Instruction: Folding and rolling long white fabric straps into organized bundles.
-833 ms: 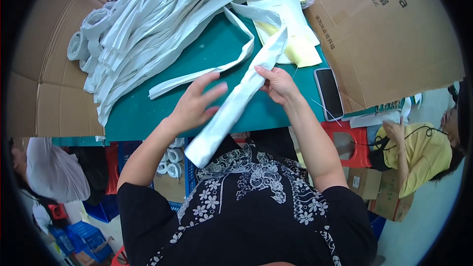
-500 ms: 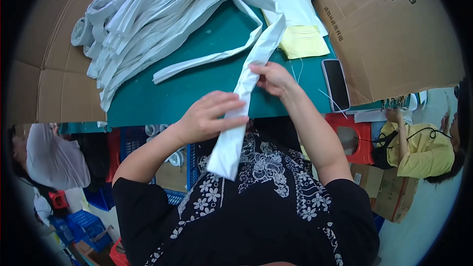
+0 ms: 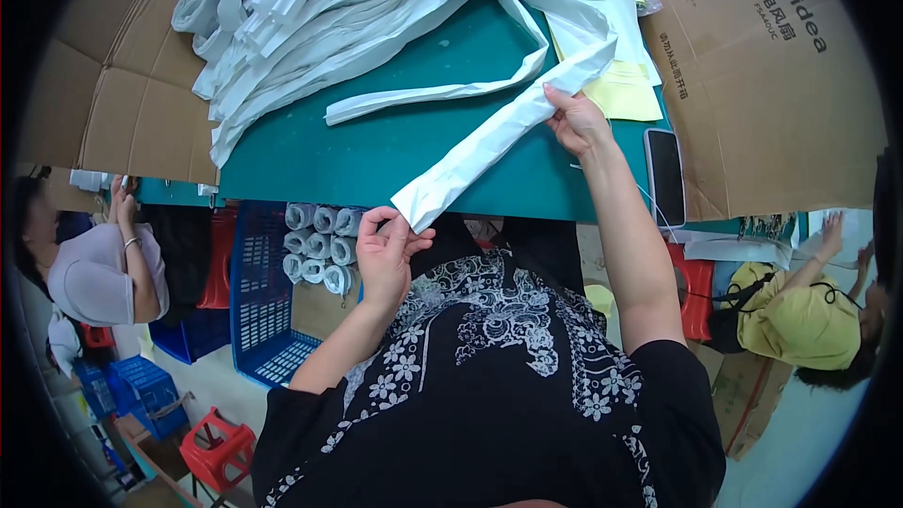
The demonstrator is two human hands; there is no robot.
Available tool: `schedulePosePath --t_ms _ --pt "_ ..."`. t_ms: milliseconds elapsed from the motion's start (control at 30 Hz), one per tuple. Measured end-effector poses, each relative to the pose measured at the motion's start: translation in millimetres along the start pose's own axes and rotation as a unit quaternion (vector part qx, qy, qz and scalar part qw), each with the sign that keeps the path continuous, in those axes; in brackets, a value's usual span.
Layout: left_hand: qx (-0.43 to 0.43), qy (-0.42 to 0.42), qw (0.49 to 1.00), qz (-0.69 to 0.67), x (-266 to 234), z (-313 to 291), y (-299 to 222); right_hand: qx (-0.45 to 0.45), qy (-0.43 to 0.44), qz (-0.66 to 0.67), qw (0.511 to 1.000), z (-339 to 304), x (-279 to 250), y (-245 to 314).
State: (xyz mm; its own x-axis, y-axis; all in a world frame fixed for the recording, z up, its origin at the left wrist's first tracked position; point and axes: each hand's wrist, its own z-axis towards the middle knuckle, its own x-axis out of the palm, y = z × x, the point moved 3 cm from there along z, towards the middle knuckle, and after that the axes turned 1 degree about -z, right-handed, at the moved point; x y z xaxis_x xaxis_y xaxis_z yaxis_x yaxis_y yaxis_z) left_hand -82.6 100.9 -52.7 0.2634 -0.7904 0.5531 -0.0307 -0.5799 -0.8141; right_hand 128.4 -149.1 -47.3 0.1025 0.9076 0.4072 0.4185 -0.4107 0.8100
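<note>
A long, flat white folded strip (image 3: 497, 144), looking like creased paper or thin film, slants between my hands. My left hand (image 3: 384, 249) pinches the corner of its near end, just off the table's front edge. Farther up, my right hand (image 3: 576, 120) is closed round the strip, with the thumb on top. Past that hand the strip bends back and a narrower length (image 3: 423, 99) trails across the green table (image 3: 376, 160). Beyond lies a large heap of similar white strips (image 3: 376, 28), some ending in rolls (image 3: 193, 7).
Yellow sheets (image 3: 628, 92) and a phone (image 3: 665, 174) lie at the right. Cardboard walls (image 3: 752, 113) flank the table. Below its edge stands a blue crate (image 3: 259, 292) beside several white rolls (image 3: 320, 245). A person (image 3: 103, 263) sits left, another (image 3: 800, 310) right.
My left hand has moved from lying across the strip to pinching its near end. The strip now slants more, and the whole view has shifted, showing more of the crate and rolls.
</note>
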Motion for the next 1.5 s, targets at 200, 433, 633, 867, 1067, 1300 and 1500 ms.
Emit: schedulePosePath --t_ms 200,433,633,867,1067,1300,1500 --pt "0.009 -0.078 0.994 0.079 -5 12 1 0.016 -0.007 0.011 1.000 4 -4 -11" --pt "-0.057 -0.050 0.985 0.154 -11 24 8 0.007 0.006 0.023 1.000 6 -9 -15" --pt "-0.099 -0.007 0.965 0.242 -12 21 10 0.001 0.002 0.017 1.000 3 -7 -15" --pt "-0.218 -0.063 0.940 0.256 2 22 11 -0.005 -0.004 -0.004 1.000 2 -5 -16" --pt "0.077 -0.079 0.928 0.356 -12 25 26 -0.027 -0.040 -0.120 0.992 0 -5 -11" --pt "0.233 -0.095 0.822 0.511 -6 28 11 -0.042 -0.046 -0.165 0.984 4 -6 -12" --pt "0.331 0.079 0.604 0.720 9 36 -20 -0.004 -0.077 -0.185 0.980 4 -3 -6"
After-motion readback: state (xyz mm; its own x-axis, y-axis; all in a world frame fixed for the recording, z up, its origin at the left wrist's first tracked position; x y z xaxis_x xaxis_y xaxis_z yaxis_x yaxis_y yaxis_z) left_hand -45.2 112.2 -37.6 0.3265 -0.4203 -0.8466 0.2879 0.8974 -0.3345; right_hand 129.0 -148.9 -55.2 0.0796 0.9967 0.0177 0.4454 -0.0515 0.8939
